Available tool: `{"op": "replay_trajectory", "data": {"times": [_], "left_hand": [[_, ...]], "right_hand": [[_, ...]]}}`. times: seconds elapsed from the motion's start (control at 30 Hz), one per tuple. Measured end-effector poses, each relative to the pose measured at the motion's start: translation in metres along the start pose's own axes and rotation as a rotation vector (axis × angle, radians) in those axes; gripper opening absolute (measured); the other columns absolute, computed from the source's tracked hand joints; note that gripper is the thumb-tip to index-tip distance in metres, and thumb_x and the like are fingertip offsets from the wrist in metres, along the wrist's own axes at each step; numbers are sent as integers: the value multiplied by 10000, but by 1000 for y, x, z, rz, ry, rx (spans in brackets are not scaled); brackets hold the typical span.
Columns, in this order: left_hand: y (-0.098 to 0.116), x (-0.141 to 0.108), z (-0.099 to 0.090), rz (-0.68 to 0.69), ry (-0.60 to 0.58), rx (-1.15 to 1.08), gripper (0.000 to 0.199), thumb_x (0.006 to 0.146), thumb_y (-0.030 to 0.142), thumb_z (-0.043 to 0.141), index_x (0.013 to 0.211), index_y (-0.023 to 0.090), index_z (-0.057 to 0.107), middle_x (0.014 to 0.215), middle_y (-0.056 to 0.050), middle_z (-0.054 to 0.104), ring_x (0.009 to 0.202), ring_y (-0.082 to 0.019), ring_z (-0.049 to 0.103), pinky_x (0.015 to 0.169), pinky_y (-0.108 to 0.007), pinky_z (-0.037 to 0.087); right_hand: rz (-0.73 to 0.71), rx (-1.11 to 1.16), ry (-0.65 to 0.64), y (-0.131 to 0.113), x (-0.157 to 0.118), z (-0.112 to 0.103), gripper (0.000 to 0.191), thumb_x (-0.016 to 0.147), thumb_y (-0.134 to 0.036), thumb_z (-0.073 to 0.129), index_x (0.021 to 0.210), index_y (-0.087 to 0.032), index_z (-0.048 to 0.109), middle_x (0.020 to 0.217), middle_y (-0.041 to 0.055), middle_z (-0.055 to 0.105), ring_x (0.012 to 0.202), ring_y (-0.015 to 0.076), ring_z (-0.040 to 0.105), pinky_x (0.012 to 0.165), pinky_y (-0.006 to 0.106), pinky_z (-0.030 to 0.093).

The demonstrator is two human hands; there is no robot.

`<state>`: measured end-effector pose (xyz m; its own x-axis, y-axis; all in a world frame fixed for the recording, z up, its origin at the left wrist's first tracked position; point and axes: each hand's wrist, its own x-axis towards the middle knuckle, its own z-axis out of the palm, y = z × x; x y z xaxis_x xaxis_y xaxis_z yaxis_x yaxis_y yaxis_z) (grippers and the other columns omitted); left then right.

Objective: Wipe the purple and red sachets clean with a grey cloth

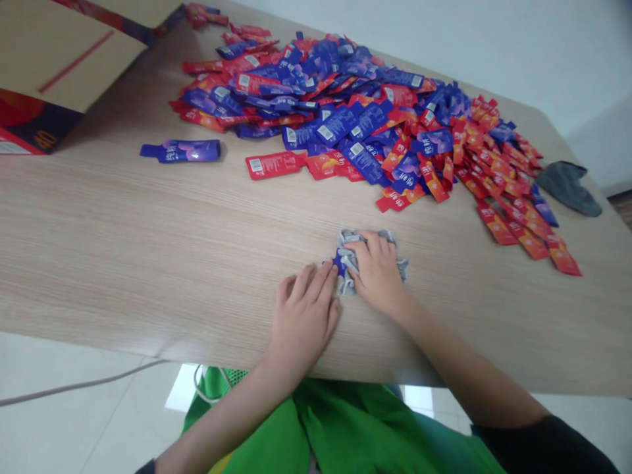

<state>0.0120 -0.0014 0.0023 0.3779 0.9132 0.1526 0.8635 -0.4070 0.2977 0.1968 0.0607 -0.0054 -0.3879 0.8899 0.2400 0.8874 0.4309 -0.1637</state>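
Observation:
My right hand [378,273] is closed over a crumpled grey cloth [349,237], pressing it to the table. Under the cloth lies a blue sachet [340,263], with only its left end showing. My left hand [306,316] lies flat beside it, fingers stretched out and fingertips resting on that end of the sachet. The rest of the sachet is hidden by the cloth and my right hand.
A large pile of red and blue sachets [326,125] spreads across the back of the table [148,263]. One blue sachet [190,151] lies apart at left. An open cardboard box [59,59] stands back left. A dark grey cloth [567,187] lies at right.

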Motion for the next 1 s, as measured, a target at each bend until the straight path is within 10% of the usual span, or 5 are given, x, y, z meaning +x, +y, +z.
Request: {"op": "replay_trajectory", "data": {"times": [0.3, 0.47, 0.63, 1.0], "left_hand": [[0, 1, -1, 11, -15, -19, 476, 1007, 296, 417, 1468, 198, 486, 1542, -23, 487, 1347, -294, 476, 1029, -499, 380], [-1, -1, -2, 29, -26, -6, 451, 1022, 305, 394, 1446, 203, 508, 1545, -12, 483, 1368, -300, 462, 1040, -498, 368], [-2, -3, 0, 38, -31, 27, 407, 1027, 312, 384, 1351, 184, 594, 1530, -25, 502, 1383, -305, 452, 1053, -497, 349], [-1, -1, 0, 47, -5, 35, 463, 1011, 305, 417, 1466, 263, 489, 1540, 40, 483, 1348, -295, 480, 1010, -497, 396]], "right_hand": [[227, 34, 107, 53, -17, -5, 253, 940, -275, 442, 1169, -191, 509, 1262, 184, 490, 1158, 349, 466, 955, 540, 396], [82, 239, 260, 22, 3, -15, 234, 937, -241, 442, 1168, -205, 457, 1153, 142, 521, 1138, 292, 495, 999, 492, 402], [-43, 154, 52, -21, 18, -2, 270, 894, -169, 488, 1164, -177, 499, 1258, 173, 533, 1146, 307, 488, 944, 447, 399], [178, -58, 71, 18, 8, -1, 267, 841, -170, 511, 1106, -172, 546, 1215, 181, 540, 1081, 336, 481, 888, 457, 371]]}}
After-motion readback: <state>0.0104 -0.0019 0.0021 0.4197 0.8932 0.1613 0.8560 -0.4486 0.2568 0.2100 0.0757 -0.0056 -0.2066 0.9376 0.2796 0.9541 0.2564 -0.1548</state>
